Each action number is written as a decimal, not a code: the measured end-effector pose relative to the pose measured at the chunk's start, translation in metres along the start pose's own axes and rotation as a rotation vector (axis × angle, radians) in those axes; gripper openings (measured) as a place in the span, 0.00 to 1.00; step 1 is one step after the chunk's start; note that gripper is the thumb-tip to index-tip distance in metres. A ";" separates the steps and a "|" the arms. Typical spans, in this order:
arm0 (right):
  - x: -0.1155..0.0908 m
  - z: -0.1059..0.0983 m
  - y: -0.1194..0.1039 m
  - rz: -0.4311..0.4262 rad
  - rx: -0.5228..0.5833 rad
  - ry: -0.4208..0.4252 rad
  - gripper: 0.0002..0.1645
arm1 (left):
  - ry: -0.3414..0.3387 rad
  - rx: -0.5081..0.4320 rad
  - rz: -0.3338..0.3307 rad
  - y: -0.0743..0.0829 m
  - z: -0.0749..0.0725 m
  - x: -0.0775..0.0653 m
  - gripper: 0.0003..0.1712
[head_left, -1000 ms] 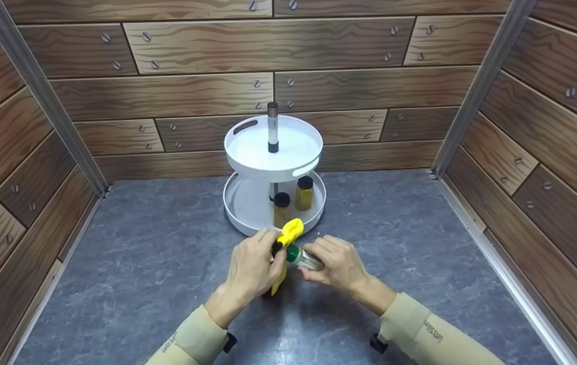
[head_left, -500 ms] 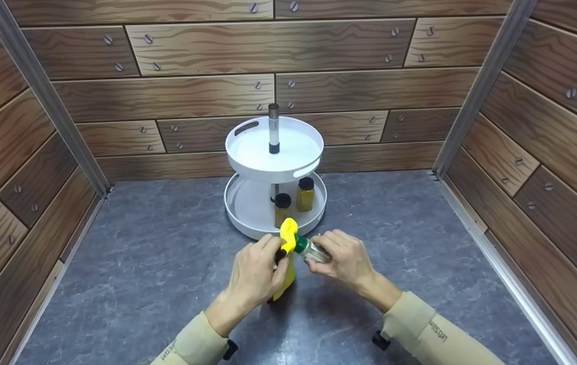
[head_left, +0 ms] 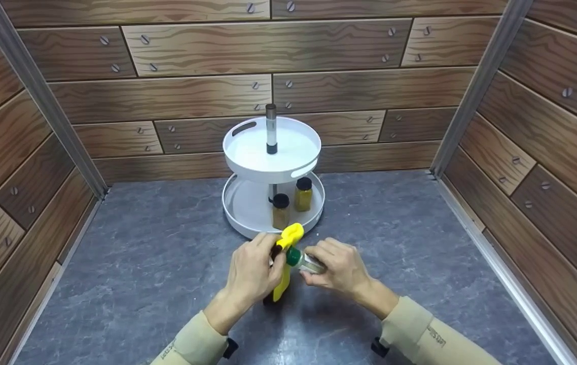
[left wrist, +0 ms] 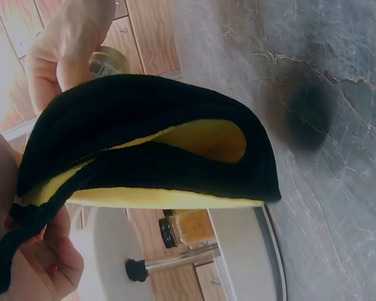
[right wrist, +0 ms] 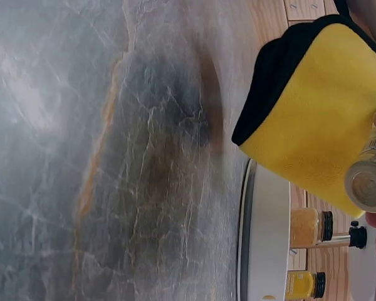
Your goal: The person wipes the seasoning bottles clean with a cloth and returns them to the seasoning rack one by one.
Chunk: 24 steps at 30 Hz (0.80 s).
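My left hand [head_left: 249,267] pinches a yellow cloth [right wrist: 313,113] with a black border, which hangs folded over the table in both wrist views. My right hand [head_left: 336,264] grips a small clear spice jar [head_left: 312,264] by its body. The jar lies tilted, its green cap [head_left: 293,256] pointing left against the cloth near my left fingertips. In the right wrist view the jar's round base [right wrist: 365,186] faces the camera. Part of the jar is hidden behind the cloth in the left wrist view.
Behind the hands stands a white two-tier round rack with an upper tray [head_left: 248,149] and a lower tray [head_left: 232,213]. Two black-capped spice jars, a brownish one [head_left: 281,215] and a yellow one [head_left: 303,198], stand on the lower tray. Wood-patterned walls [head_left: 268,45] enclose the grey table.
The cloth's yellow fold swung upright beside the cap half a second ago, and now leans right over it again. The jar shifted slightly right, then back left. Both hands keep their holds.
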State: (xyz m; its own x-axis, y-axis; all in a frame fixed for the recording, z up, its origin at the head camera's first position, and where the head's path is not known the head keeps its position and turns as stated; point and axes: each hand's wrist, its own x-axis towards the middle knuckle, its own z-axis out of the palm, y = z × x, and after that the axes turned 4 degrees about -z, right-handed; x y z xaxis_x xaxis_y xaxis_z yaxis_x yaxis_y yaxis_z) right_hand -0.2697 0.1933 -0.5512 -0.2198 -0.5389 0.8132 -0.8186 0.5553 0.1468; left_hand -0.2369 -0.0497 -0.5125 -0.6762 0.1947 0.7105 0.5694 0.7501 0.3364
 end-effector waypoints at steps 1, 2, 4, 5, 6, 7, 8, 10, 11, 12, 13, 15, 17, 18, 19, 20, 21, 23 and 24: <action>0.000 0.000 -0.001 0.006 0.006 -0.001 0.21 | 0.004 -0.004 -0.005 0.000 0.000 0.000 0.11; 0.001 0.000 -0.001 0.016 0.011 -0.003 0.21 | 0.009 -0.005 -0.009 -0.001 -0.001 0.000 0.11; 0.001 0.000 -0.002 0.037 0.025 0.001 0.20 | 0.016 0.001 -0.014 -0.002 -0.001 0.000 0.09; 0.001 0.001 -0.002 0.049 0.032 0.003 0.19 | 0.020 0.010 -0.015 -0.002 -0.002 0.000 0.08; 0.001 0.001 -0.002 0.060 0.039 0.005 0.19 | 0.024 0.021 -0.013 -0.002 -0.002 0.001 0.08; 0.000 0.001 -0.002 0.071 0.045 0.008 0.19 | 0.027 0.035 -0.009 -0.003 -0.003 0.001 0.07; 0.000 0.001 -0.002 0.084 0.052 0.011 0.20 | 0.029 0.049 -0.006 -0.003 -0.003 0.001 0.07; -0.001 0.002 -0.003 0.107 0.062 0.018 0.20 | 0.034 0.078 0.000 -0.004 -0.004 0.000 0.08; -0.001 0.002 -0.003 0.124 0.067 0.017 0.20 | 0.035 0.092 0.005 -0.004 -0.003 0.000 0.08; -0.001 0.002 -0.004 0.145 0.073 0.015 0.19 | 0.037 0.105 0.009 -0.005 -0.003 0.000 0.09; -0.001 0.002 -0.005 0.166 0.080 0.015 0.19 | 0.038 0.118 0.013 -0.006 -0.003 0.000 0.09; -0.001 0.002 -0.007 0.211 0.099 0.015 0.19 | 0.043 0.138 0.019 -0.007 -0.002 -0.001 0.09; 0.000 0.002 -0.009 0.260 0.127 0.017 0.19 | 0.052 0.149 0.022 -0.008 -0.001 -0.002 0.10; 0.000 0.002 -0.010 0.281 0.141 0.020 0.19 | 0.059 0.150 0.020 -0.009 0.000 -0.002 0.10; 0.000 0.002 -0.010 0.297 0.158 0.024 0.19 | 0.065 0.150 0.017 -0.009 0.001 -0.002 0.10; 0.000 0.002 -0.011 0.310 0.174 0.029 0.19 | 0.071 0.149 0.013 -0.009 0.001 -0.002 0.10; 0.000 0.002 -0.011 0.318 0.186 0.034 0.19 | 0.079 0.145 0.008 -0.009 0.001 -0.001 0.10; 0.000 0.004 -0.012 0.323 0.210 0.046 0.18 | 0.095 0.138 -0.001 -0.008 0.002 -0.001 0.09; 0.001 0.004 -0.012 0.323 0.219 0.051 0.18 | 0.103 0.136 -0.003 -0.007 0.002 0.000 0.09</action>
State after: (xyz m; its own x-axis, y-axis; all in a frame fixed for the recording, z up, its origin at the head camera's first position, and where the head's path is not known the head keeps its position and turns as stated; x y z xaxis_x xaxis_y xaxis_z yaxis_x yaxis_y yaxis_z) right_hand -0.2619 0.1833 -0.5549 -0.4626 -0.3229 0.8257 -0.8066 0.5399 -0.2407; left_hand -0.2419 -0.0541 -0.5164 -0.6227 0.1317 0.7713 0.4940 0.8306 0.2569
